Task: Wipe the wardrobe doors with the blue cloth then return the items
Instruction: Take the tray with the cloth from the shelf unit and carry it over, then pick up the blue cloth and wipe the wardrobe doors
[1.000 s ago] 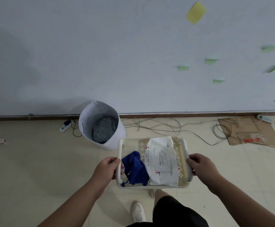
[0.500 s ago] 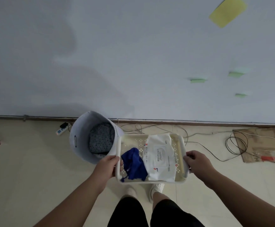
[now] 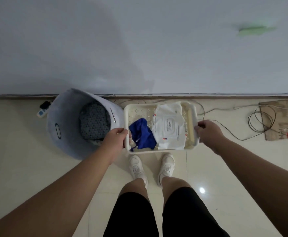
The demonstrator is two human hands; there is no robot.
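I hold a white perforated plastic basket (image 3: 140, 111) out in front of me, above the floor near the wall. My left hand (image 3: 116, 138) grips its left rim and my right hand (image 3: 207, 131) grips its right rim. Inside, a crumpled blue cloth (image 3: 142, 134) lies at the left. A white pack of wet wipes (image 3: 169, 128) fills the middle and right. No wardrobe doors are in view.
A grey felt laundry bin (image 3: 62, 124) with patterned fabric inside stands just left of the basket. A white wall (image 3: 139, 48) with a brown skirting is close ahead. Cables (image 3: 259, 120), cardboard (image 3: 287, 117) and a power strip (image 3: 42, 112) lie on the tiled floor.
I have stepped closer to the wall and tilted my view down. The basket now hangs lower, beside the bin, and my legs and shoes show below it. Both hands keep their grip.
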